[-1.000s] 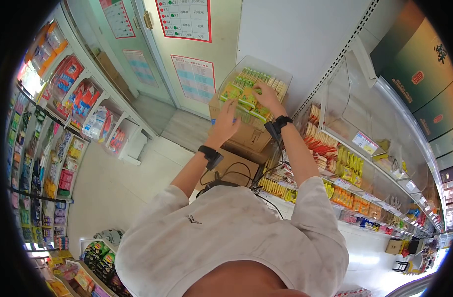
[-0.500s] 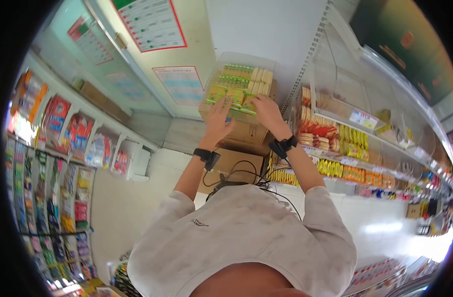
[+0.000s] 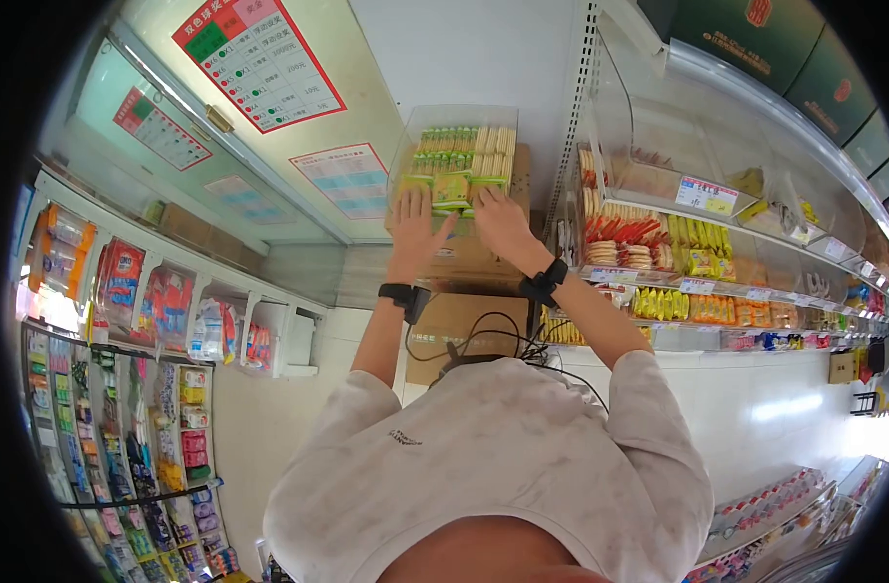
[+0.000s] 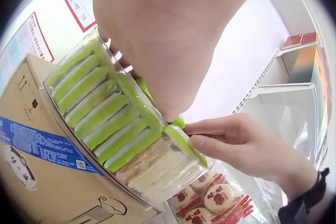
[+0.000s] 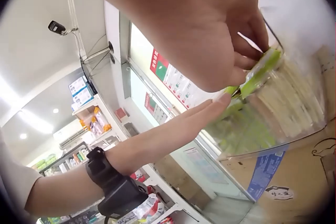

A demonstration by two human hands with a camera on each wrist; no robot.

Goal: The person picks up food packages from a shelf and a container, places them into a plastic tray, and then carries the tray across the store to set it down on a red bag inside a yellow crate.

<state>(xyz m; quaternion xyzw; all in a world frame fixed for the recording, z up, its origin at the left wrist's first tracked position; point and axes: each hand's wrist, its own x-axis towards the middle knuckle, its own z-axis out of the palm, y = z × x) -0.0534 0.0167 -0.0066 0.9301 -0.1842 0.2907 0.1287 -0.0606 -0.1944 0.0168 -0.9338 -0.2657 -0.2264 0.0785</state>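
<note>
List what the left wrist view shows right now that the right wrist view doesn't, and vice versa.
Left wrist only: round biscuits in red-printed wraps below the clear bin, and the black band on the right wrist.

Right wrist only: ceiling lights, a small black device hung overhead, and the black box strapped to the left wrist.

Both: the bin with green packets, the carton with blue tape, plus the left hand and right hand at the packets.
</note>
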